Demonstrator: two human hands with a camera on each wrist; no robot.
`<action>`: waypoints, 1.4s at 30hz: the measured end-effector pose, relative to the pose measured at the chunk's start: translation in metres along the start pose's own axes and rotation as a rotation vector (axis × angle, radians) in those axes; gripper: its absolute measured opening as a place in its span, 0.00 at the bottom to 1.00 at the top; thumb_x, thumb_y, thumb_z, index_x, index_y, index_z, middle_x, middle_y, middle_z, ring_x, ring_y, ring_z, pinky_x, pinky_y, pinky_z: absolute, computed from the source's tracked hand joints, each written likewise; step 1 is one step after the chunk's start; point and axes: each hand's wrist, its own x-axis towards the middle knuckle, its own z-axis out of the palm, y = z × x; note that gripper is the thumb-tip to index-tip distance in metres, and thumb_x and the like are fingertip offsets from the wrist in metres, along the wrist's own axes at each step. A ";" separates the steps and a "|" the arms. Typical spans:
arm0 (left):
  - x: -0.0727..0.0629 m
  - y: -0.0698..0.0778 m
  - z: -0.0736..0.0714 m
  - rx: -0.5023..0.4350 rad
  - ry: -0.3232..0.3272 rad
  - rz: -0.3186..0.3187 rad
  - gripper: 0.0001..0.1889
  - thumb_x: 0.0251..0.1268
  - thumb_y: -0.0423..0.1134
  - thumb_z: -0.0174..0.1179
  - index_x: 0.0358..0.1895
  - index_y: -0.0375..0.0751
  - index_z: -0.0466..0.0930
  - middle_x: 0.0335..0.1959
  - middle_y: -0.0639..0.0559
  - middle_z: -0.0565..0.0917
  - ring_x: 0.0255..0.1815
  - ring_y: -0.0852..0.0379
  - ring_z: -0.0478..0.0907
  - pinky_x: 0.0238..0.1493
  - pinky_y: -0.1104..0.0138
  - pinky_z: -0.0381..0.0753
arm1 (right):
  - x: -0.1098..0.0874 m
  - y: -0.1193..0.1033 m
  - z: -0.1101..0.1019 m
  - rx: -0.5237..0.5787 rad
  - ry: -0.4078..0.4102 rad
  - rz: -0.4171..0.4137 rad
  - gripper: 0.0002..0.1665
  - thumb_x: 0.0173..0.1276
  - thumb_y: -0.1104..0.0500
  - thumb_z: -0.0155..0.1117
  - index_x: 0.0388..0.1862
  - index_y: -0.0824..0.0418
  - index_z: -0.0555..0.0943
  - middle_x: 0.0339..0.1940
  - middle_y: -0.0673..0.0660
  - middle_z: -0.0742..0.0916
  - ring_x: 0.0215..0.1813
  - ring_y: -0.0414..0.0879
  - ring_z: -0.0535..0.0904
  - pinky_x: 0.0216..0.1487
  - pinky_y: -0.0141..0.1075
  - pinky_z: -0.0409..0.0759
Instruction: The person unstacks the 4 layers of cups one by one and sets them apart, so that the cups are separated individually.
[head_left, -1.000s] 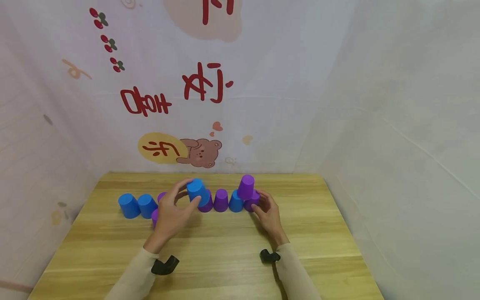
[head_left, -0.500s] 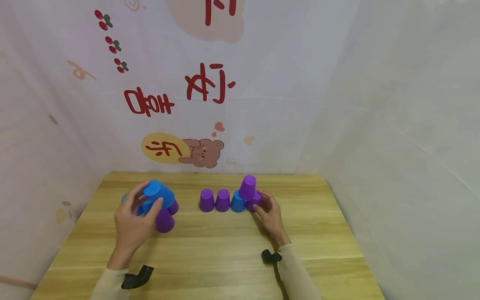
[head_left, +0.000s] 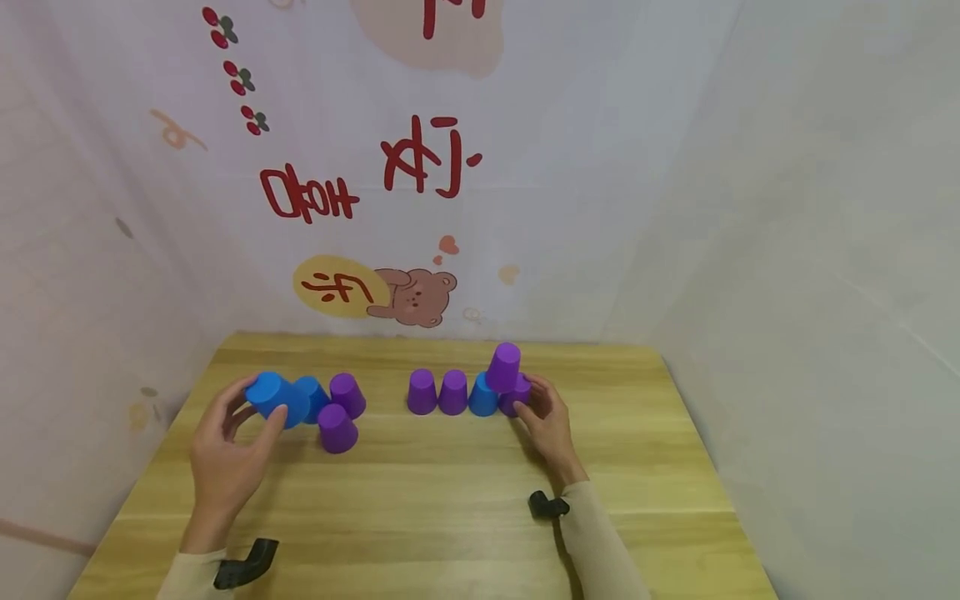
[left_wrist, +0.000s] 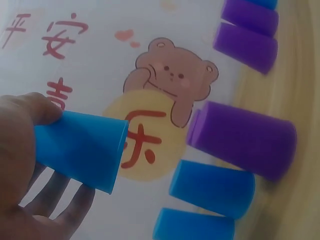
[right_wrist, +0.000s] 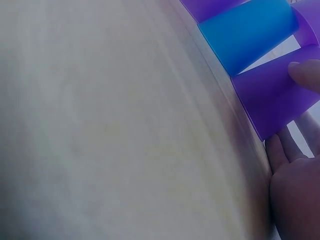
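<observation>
My left hand (head_left: 228, 462) grips an upturned blue cup (left_wrist: 82, 147) between thumb and fingers, tilted and raised over the left end of the left cup group. Two blue cups (left_wrist: 212, 189) stand below it in the left wrist view, partly hidden in the head view. My right hand (head_left: 551, 429) holds an upside-down purple cup (right_wrist: 275, 92) at the right end of a row, thumb on its side. Beside that cup stands a blue cup (head_left: 483, 397). Another purple cup (head_left: 505, 367) rests on top, bridging the two.
Two purple cups (head_left: 453, 392) continue the row to the left. In the left group, one purple cup (head_left: 348, 395) stands behind and another purple cup (head_left: 338, 429) in front. A printed white cloth (head_left: 562, 208) hangs behind the wooden table (head_left: 435, 500).
My left hand has carried the blue cup from beside the row leftward to over the left group. My right hand has stayed on its purple cup. The head view has shifted slightly.
</observation>
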 end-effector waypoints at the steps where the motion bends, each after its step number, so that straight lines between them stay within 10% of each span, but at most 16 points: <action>1: 0.000 -0.002 -0.001 0.002 0.006 0.000 0.37 0.55 0.12 0.74 0.73 0.26 0.81 0.67 0.71 0.85 0.67 0.72 0.84 0.67 0.85 0.82 | 0.002 0.000 -0.001 -0.004 -0.004 -0.003 0.35 0.78 0.74 0.70 0.81 0.62 0.75 0.76 0.70 0.85 0.80 0.68 0.81 0.82 0.39 0.82; 16: -0.013 -0.024 -0.010 0.090 -0.010 -0.115 0.36 0.57 0.14 0.76 0.73 0.31 0.83 0.63 0.78 0.83 0.63 0.81 0.81 0.61 0.90 0.80 | 0.003 -0.004 0.001 0.015 0.001 0.019 0.36 0.77 0.75 0.71 0.80 0.62 0.76 0.77 0.69 0.85 0.79 0.67 0.81 0.82 0.42 0.82; 31: -0.031 -0.049 -0.004 0.159 -0.062 -0.196 0.35 0.61 0.19 0.78 0.74 0.34 0.82 0.70 0.27 0.85 0.62 0.87 0.76 0.60 0.91 0.78 | 0.001 -0.004 0.001 0.016 -0.004 0.029 0.36 0.78 0.74 0.70 0.81 0.61 0.76 0.77 0.69 0.85 0.80 0.67 0.81 0.79 0.35 0.84; 42: -0.042 -0.058 0.004 0.148 -0.105 -0.325 0.32 0.68 0.24 0.78 0.75 0.38 0.82 0.77 0.28 0.82 0.63 0.87 0.75 0.62 0.91 0.78 | 0.001 -0.005 -0.001 0.023 -0.008 0.042 0.36 0.77 0.73 0.71 0.81 0.61 0.75 0.77 0.69 0.84 0.80 0.67 0.80 0.79 0.36 0.84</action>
